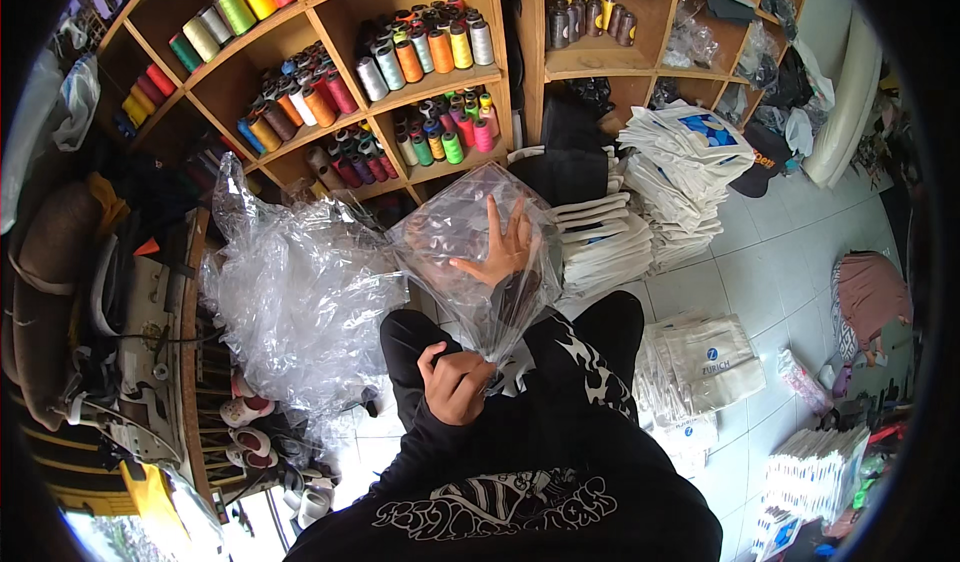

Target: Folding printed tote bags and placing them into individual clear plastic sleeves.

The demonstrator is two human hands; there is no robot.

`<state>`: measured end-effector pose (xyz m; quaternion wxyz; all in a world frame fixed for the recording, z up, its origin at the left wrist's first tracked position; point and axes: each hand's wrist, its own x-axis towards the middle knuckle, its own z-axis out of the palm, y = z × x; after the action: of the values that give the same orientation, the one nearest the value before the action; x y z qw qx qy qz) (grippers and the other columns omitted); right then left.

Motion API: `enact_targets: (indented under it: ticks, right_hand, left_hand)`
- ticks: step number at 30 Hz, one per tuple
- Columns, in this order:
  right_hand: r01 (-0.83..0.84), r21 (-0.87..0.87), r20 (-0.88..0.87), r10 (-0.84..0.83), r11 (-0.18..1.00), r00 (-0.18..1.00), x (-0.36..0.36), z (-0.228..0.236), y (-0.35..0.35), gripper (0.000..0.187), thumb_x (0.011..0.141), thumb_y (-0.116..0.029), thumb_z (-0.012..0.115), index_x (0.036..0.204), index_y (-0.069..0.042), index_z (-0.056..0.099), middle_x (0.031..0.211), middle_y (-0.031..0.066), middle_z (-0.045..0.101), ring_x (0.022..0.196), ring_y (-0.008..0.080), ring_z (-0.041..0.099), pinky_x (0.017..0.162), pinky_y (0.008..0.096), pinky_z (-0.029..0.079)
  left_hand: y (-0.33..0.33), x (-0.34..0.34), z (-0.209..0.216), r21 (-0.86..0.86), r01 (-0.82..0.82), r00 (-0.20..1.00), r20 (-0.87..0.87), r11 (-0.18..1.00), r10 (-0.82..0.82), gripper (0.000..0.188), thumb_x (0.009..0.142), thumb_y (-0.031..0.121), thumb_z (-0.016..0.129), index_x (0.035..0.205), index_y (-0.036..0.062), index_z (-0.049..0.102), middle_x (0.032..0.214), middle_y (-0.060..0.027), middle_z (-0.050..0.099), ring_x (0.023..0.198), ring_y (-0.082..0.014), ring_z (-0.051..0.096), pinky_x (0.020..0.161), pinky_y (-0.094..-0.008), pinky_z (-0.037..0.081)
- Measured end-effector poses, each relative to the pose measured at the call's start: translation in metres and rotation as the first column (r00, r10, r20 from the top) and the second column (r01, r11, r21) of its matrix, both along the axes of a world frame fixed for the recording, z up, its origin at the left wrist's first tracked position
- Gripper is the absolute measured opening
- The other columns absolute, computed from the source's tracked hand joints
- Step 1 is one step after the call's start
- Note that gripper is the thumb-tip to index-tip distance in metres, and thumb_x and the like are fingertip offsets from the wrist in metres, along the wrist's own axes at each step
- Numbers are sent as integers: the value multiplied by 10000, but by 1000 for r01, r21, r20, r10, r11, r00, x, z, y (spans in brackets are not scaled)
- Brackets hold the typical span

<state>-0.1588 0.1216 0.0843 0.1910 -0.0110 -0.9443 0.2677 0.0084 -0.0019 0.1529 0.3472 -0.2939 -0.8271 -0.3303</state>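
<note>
A clear plastic bag [440, 224] is spread out in front of my lap. My left hand [457, 384] is closed on the gathered lower edge of the bag, close to my body. Fingers spread wide, my right hand [503, 250] shows through the clear film and appears to be inside the bag, with its dark sleeve below it. To the left, a big loose heap of clear plastic bags [300, 297] lies beside my knee.
Wooden shelves [420, 90] with many thread cones stand ahead. Stacks of folded white cloth bags [600, 247] rise at the right, and wrapped white bags [705, 362] lie on the tiled floor [790, 222]. A sewing machine [150, 362] stands at far left.
</note>
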Motion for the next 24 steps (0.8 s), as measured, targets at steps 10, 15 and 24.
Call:
enact_targets:
  ticks: [10,15,24]
  right_hand:
    - [69,-42,85,-65,997,994,-1,8,1,1146,492,-622,704,1376,-186,121,1311,277,257,1156,390,315,858,551,290]
    - [81,-49,76,-77,995,994,0,10,1,1107,496,-609,710,1361,-181,169,1278,288,291,1133,411,343,850,551,310]
    - [33,-7,57,-33,999,998,-4,-4,4,1014,575,-573,676,1370,-200,169,1358,282,179,1168,423,314,896,576,258]
  left_hand:
    - [-2,4,-1,-16,9,1000,26,1000,-8,284,562,0,612,834,79,614,777,-19,543,733,-155,548,857,-412,335]
    - [-2,3,0,-14,7,1000,29,1000,-7,284,562,-1,605,834,79,616,777,-20,543,736,-154,549,858,-411,334]
    - [1,1,-4,27,-25,997,77,999,23,202,623,-65,600,786,53,596,773,-44,557,738,-188,549,860,-411,341]
